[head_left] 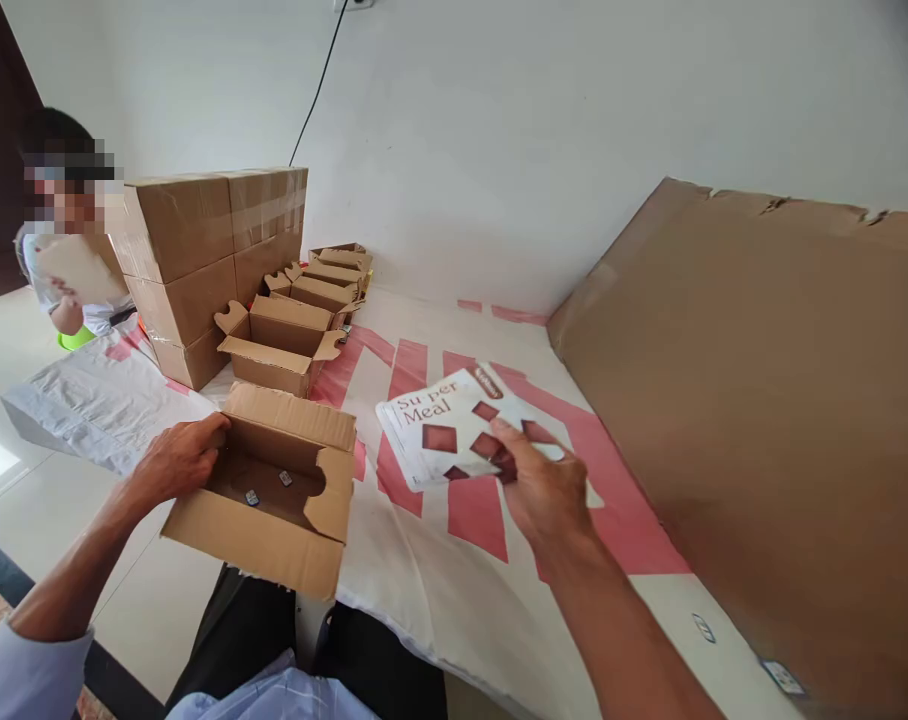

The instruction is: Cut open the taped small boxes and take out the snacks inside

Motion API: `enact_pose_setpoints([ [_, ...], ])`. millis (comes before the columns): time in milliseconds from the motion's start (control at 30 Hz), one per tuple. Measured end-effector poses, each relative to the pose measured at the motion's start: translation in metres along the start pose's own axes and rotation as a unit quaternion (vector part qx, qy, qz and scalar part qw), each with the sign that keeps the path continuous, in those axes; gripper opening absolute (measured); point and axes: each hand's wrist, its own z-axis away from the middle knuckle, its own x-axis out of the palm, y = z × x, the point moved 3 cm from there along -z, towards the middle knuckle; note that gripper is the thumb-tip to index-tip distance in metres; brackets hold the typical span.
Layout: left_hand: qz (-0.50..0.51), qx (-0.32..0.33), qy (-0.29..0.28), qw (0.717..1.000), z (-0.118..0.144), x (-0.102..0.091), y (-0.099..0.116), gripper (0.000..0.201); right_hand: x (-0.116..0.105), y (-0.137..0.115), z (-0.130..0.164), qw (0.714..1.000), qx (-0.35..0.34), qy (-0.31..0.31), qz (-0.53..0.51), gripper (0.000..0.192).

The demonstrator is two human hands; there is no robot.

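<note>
Cardboard box (274, 490), open, gripped at its far-left rim by left hand (176, 458); two small items lie inside. Right hand (540, 490) pinches the printed "Super Meal" packet (443, 425) lying on the counter (461, 580). Packet not yet in box. Several folded boxes (281, 345) wait behind; sealed cartons (206, 250) stacked beyond.

Co-worker's blurred face (68, 185); large cardboard sheet (761, 420) cut off at right edge.
</note>
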Motion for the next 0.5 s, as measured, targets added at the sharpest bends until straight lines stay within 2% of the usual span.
enact_pose_setpoints([
  [133,0.033,0.003,0.019,0.999,0.003,0.001,-0.019,0.053,-0.026,0.071,-0.002,0.993,0.094,0.063,-0.033,0.048],
  [200,0.058,0.016,0.017,0.998,0.01,0.0,-0.023,0.053,-0.035,0.092,-0.001,0.989,0.132,0.053,-0.027,0.048],
  [267,0.082,0.032,0.018,0.996,0.019,-0.001,-0.026,0.061,-0.043,0.1,0.0,0.986,0.163,0.014,-0.013,0.045],
  [367,0.096,0.072,0.016,0.993,0.034,0.001,-0.027,0.075,-0.052,0.094,0.001,0.973,0.222,-0.064,0.023,0.042],
  [433,0.084,0.108,0.004,0.991,0.04,0.009,-0.023,0.067,-0.056,0.087,0.002,0.957,0.266,-0.105,0.049,0.041],
  [500,0.057,0.13,0.003,0.99,0.04,0.019,-0.018,0.041,-0.057,0.083,0.003,0.94,0.304,-0.134,0.078,0.04],
])
